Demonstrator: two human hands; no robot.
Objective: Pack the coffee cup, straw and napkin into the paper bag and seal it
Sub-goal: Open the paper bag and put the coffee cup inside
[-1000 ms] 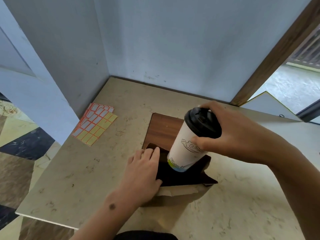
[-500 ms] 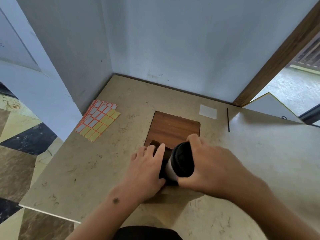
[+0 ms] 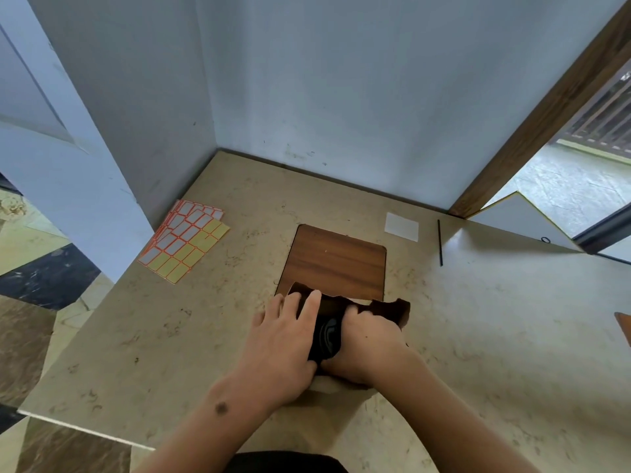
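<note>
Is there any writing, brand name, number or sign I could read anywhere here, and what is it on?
No text can be read in this view.
Orange-bordered sheets of white and yellow sticker labels: the labels look blank.
Black plastic lid of the coffee cup: raised moulded marks, too dark to read.
White square paper napkin: plain.
Brown paper bag: no print visible.

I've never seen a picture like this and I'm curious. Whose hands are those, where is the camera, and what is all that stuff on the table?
The camera sits on a person's head and looks down, so you see their own two hands. The left hand holds open a brown paper bag. The right hand is down inside it, with a coffee cup's black lid showing between the hands. On the table lie a wooden board, sticker sheets, a white napkin and a thin black straw, both not yet packed.
</note>
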